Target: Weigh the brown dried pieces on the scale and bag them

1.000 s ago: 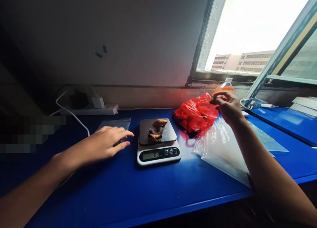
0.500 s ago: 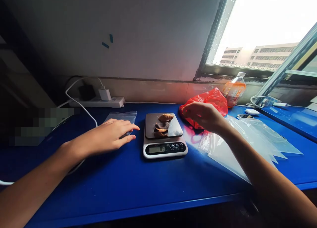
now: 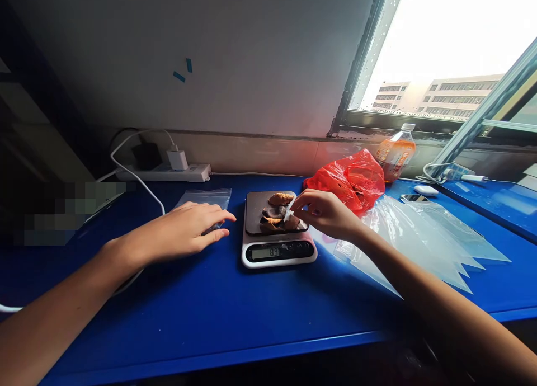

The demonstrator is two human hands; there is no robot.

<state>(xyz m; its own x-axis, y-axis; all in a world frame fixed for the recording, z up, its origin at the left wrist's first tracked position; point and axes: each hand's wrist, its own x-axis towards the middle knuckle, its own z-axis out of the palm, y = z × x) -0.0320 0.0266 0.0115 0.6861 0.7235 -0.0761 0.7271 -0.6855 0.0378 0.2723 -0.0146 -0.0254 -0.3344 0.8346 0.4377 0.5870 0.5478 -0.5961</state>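
Cable, thin and white, runs from a white charger on the power strip down toward the left hand. That hand is palm down over a clear bag, its fingers loosely stretched, thumb apart from the index finger, grasping nothing. Just right of it stands the scale on the blue surface, its display reading about 8.9. Brown dried-looking pieces lie on its plate, one of them at the right side. Right above that piece, the fingers of the right hand are bent and close together; I cannot tell whether they grip anything. Behind this hand sits a crumpled red bag, then an orange-filled bottle. Flat clear bags spread fanwise beyond the right wrist, near a white case.
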